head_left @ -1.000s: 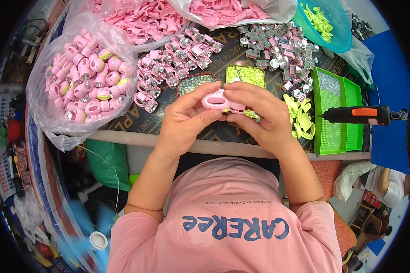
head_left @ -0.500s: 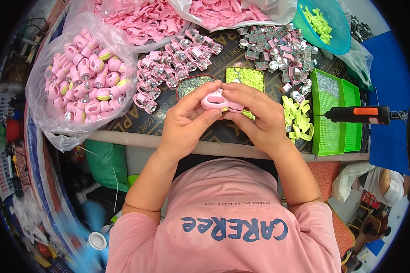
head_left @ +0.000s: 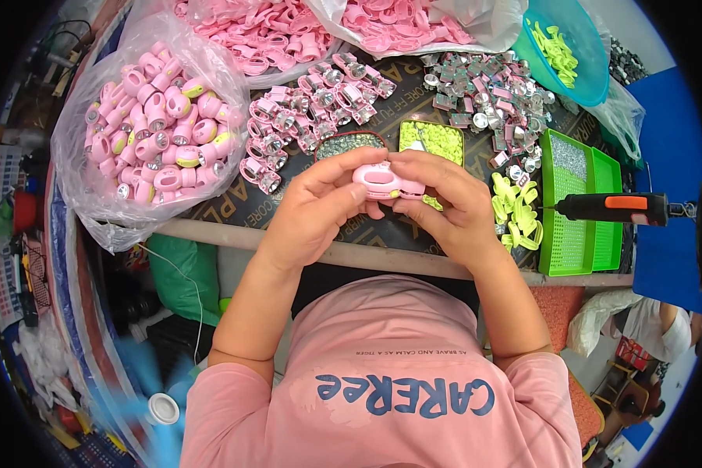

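Observation:
A small pink flashlight (head_left: 377, 182) with a looped handle and a yellow-green button is held over the table's front edge. My left hand (head_left: 313, 204) grips its left end, thumb against the near side and fingers curled behind. From the other end my right hand (head_left: 454, 204) pinches it between thumb and fingers. Just beyond the hands are a tin of small yellow-green parts (head_left: 430, 142) and a dark-rimmed tray of small clear pieces (head_left: 349, 143), both partly hidden. Loose yellow-green strips (head_left: 516, 210) lie to the right of my right hand.
A plastic bag of pink flashlights (head_left: 160, 132) stands at left. Pink half-shells with reflectors (head_left: 320, 97) and metallic lamp inserts (head_left: 491, 97) lie behind. A green tray of screws (head_left: 567, 156) sits at right, an electric screwdriver (head_left: 616, 209) above it. A teal basin (head_left: 593, 78) stands far right.
My left thumb has slid from beneath the flashlight, near its button, to its left end. The left fingers have loosened a little. The view has shifted slightly; my right hand keeps its grip.

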Available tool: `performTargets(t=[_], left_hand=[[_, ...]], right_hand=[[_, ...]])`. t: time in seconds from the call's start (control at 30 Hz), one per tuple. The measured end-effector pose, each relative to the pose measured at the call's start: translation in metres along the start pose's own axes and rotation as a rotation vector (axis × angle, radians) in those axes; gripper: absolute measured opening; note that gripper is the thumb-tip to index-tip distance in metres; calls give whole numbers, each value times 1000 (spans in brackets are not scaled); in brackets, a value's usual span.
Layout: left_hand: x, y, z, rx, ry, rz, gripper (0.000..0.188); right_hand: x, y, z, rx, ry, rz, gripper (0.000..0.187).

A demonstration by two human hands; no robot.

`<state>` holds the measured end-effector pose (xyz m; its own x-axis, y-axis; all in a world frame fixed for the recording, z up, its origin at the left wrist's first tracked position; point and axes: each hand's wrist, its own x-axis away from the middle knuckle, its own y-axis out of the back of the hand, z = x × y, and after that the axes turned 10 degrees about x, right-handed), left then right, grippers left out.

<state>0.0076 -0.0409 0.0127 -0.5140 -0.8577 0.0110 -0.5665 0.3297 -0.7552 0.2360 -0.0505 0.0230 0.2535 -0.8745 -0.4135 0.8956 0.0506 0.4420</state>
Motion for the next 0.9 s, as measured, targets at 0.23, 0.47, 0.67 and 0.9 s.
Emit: performTargets(t=[0.23,0.47,0.67,0.9], left_hand=[[2,1,-1,-205,-73,-21,52],[5,-3,7,-195,-179,3,60],[7,1,8,-220,-203,6,57],[6,1,8,-126,-195,5,53]], right_hand=[[0,-3,11,-305,-219,-53,45],[3,-6,14,-446,-288,-46,36],[1,-5,12,-361,-247,-28,35],[-7,5,17,91,58,45,49]])
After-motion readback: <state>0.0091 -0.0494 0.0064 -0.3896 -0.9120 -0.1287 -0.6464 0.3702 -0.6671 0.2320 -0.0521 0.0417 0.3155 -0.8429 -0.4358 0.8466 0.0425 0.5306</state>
